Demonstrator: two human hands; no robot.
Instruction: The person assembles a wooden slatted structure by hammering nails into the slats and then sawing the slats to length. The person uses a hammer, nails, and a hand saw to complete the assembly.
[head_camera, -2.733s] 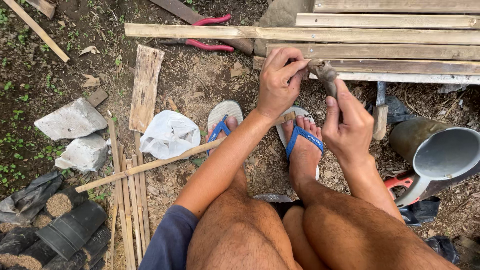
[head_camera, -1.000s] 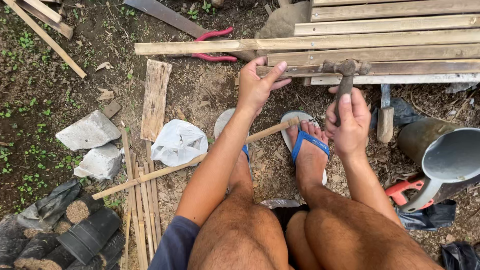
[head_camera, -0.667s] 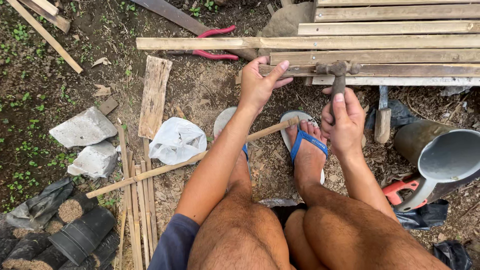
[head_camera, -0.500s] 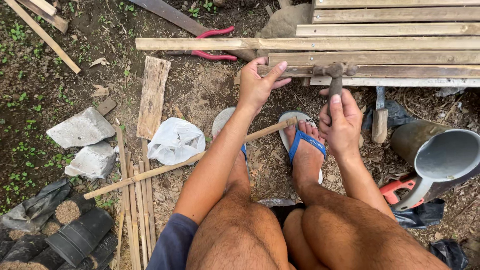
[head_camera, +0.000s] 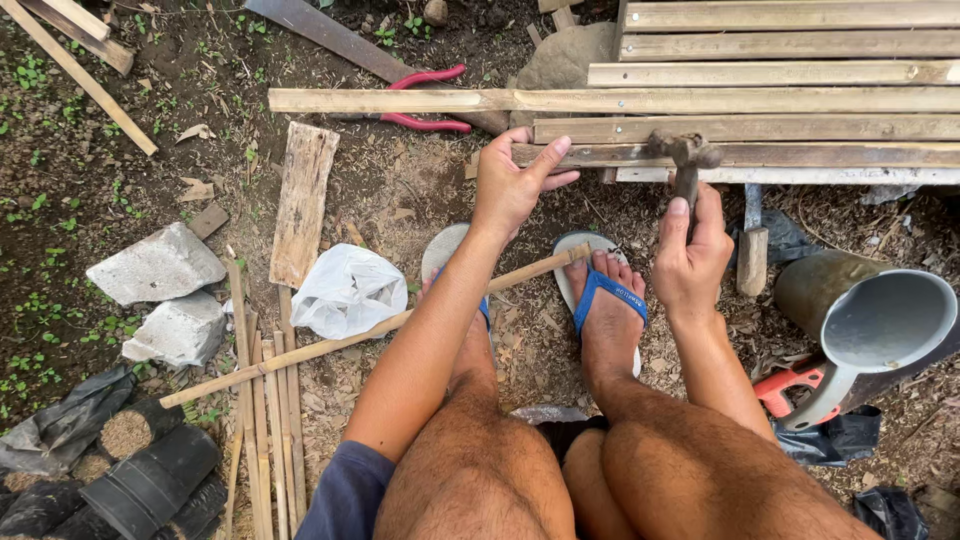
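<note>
I see the right hand (head_camera: 690, 255) closed around the handle of a hammer (head_camera: 686, 160) — its head rests on a bamboo slat (head_camera: 800, 155). The left hand (head_camera: 510, 185) — fingers spread, holding nothing — presses that slat's end.

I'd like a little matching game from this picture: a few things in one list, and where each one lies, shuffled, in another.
Things:
1. hammer
2. white plastic bag
3. red-handled pliers
4. grey stone blocks

Places:
A. on the dirt at the left, beside the thin bamboo strips
B. at the top, by the long slat
C. in the right hand, its head on a slat
D. on the ground just left of the feet

Pairs: 1-C, 2-D, 3-B, 4-A
</note>
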